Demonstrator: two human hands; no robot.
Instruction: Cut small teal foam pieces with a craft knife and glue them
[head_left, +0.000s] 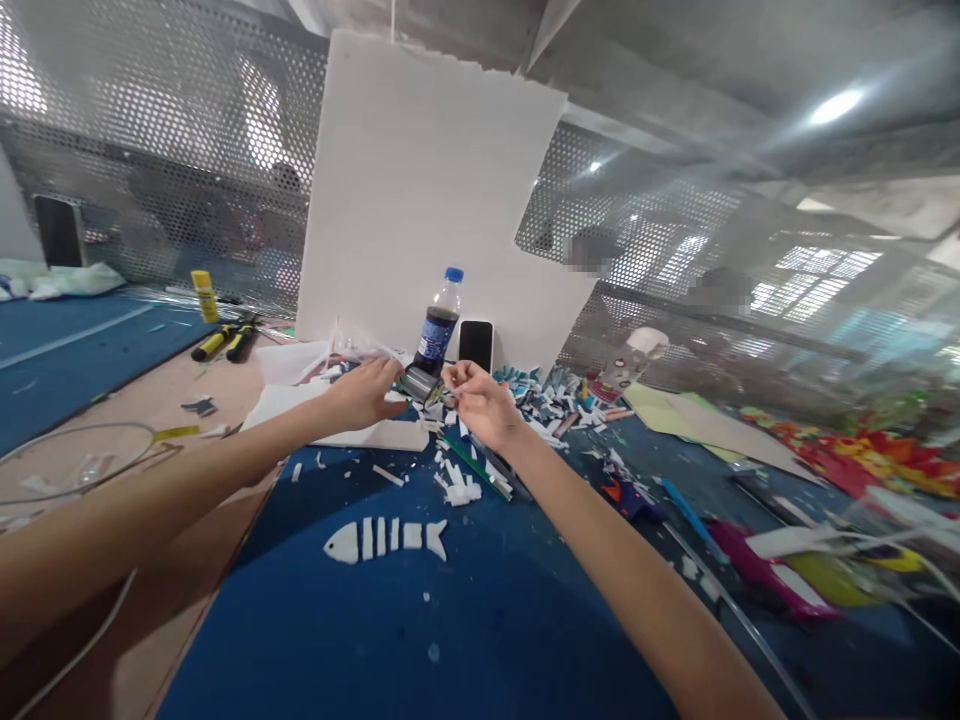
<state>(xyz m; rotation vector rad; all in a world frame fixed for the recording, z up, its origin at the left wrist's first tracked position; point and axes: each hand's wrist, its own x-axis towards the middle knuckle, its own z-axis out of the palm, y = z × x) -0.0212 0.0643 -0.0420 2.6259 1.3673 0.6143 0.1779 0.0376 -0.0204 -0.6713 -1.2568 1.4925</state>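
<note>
Your left hand (365,392) is closed around a small dark roll, maybe tape (417,383), held just above the worktop (480,620). It could slip if you loosen your hold. Your right hand (480,405) pinches something tiny at the roll's edge; I cannot tell what. Pull too hard and it may tear or snap back. The soda bottle (439,322) stands just behind your hands, so a bump could knock it onto the phone (475,346). The white foam fish (385,540) lies nearer you, where an arm could push its pieces apart.
</note>
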